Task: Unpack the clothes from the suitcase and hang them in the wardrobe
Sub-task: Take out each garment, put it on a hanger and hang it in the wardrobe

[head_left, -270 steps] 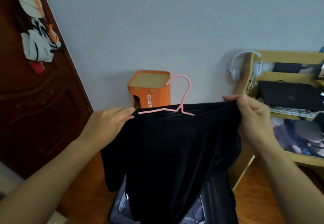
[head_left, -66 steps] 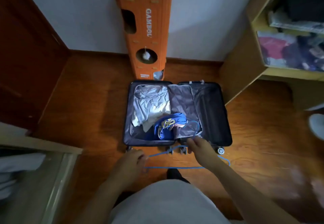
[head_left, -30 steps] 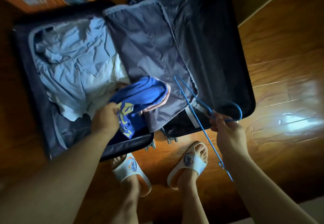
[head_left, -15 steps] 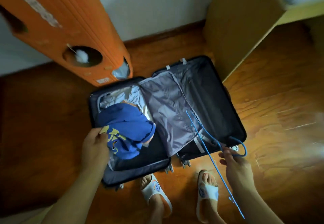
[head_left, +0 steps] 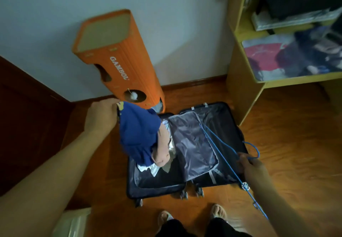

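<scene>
since half a second ago the left hand (head_left: 100,115) has lifted the blue garment (head_left: 137,134) up out of the suitcase (head_left: 231,125); it was down in the left half, now it hangs clear above it. left fingers are curled round the garment's top edge, the cloth drops to the right of and below the hand, with a pink part (head_left: 162,149) showing on its right side. pale clothes (head_left: 149,169) lie in the left half under it. right hand (head_left: 252,166) pinches the blue hanger (head_left: 218,149) near its hook, by the suitcase's right near corner; the hanger's wire slants across the grey divider flap (head_left: 192,144) and the right half. suitcase lies open on the wooden floor (head_left: 286,162), wheels toward the person's feet. orange tower (head_left: 118,66) stands against the wall just behind it, yellow shelf unit (head_left: 238,81) to the right.
</scene>
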